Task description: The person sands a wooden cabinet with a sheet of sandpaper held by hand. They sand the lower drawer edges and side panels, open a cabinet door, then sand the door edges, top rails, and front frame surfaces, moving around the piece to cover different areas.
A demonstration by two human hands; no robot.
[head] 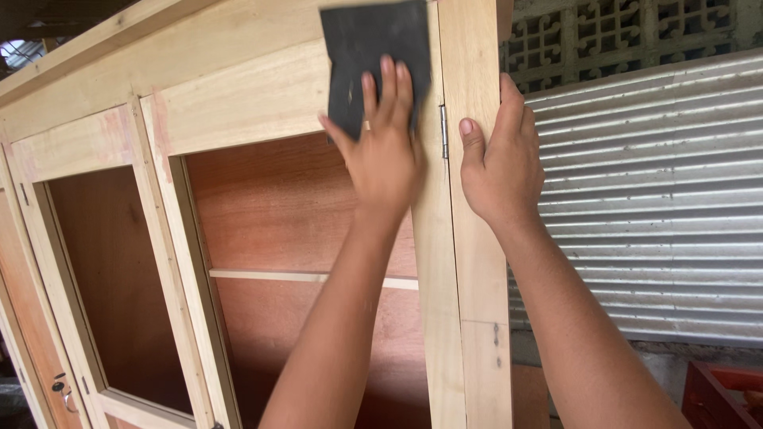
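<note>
Left hand [383, 151] presses dark sandpaper sheet [373, 59] flat, fingers spread, against pale wooden cabinet door frame [238, 103]. Right hand [498, 163] grasps cabinet corner post [473, 63], right of small hinge [443, 131].
</note>
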